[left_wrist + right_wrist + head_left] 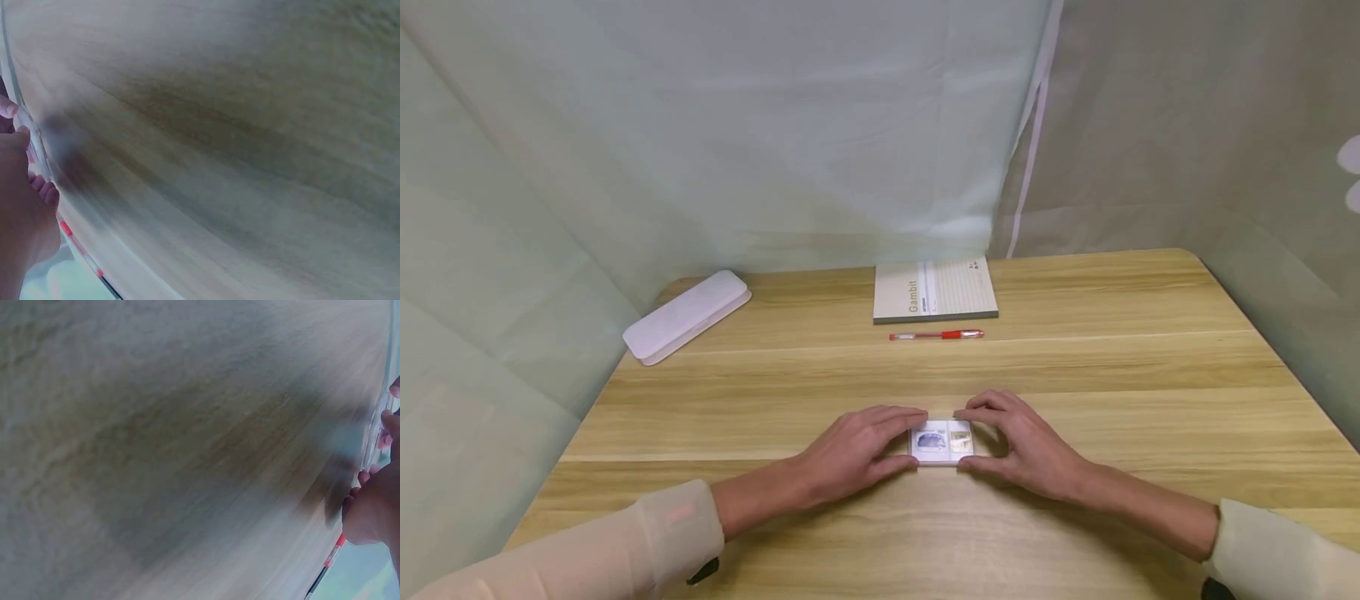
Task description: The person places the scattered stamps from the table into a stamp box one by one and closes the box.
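Note:
A small flat rectangular card-like piece [938, 451], white with a dark blue picture and a gold-toned square, lies near the table's front middle. My left hand [867, 447] pinches its left end, thumb at the near edge and fingertips at the far edge. On the opposite end, my right hand [1028, 446] grips it the same way. Only the side of the left hand [26, 206] shows at the left border of its wrist view. Likewise the right hand [375, 509] is cut off by the right border of its own wrist view.
Beyond the hands, a red pen [936, 335] lies crosswise on the wooden table [775, 400]. Behind it is a notebook [955, 287] marked "Gambit". A pale pencil case [688, 315] sits at the back left corner. Cloth curtains [775, 125] hang around the table.

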`<state>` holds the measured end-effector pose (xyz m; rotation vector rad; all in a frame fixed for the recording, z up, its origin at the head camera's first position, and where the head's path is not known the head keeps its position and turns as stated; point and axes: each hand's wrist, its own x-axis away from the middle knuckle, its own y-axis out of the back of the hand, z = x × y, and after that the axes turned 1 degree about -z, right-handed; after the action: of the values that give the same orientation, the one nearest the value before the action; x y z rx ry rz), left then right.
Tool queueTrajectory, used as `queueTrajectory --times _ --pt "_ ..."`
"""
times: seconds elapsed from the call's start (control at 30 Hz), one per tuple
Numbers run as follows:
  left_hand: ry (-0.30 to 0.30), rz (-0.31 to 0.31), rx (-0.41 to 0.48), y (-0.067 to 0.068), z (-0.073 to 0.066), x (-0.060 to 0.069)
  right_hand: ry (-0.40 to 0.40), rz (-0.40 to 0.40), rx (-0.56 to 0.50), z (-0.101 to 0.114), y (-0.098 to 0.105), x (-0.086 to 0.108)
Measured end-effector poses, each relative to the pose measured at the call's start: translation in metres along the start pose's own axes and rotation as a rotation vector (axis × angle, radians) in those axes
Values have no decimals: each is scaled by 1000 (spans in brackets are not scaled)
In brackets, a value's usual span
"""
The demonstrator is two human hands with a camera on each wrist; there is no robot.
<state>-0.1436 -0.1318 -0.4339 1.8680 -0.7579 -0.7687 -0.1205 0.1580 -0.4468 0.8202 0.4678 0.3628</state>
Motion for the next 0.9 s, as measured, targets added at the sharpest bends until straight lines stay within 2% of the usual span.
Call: queueTrajectory --times 0.33,0.6,0.9 --pt "5 3 8 1 -1 -3 13 -12 17 -1 -2 0" --pt "-4 -2 -23 1 -1 -3 17 -16 34 0 -3 -1" --pt "3 12 -30 5 -1 -5 8 18 42 1 1 -3"
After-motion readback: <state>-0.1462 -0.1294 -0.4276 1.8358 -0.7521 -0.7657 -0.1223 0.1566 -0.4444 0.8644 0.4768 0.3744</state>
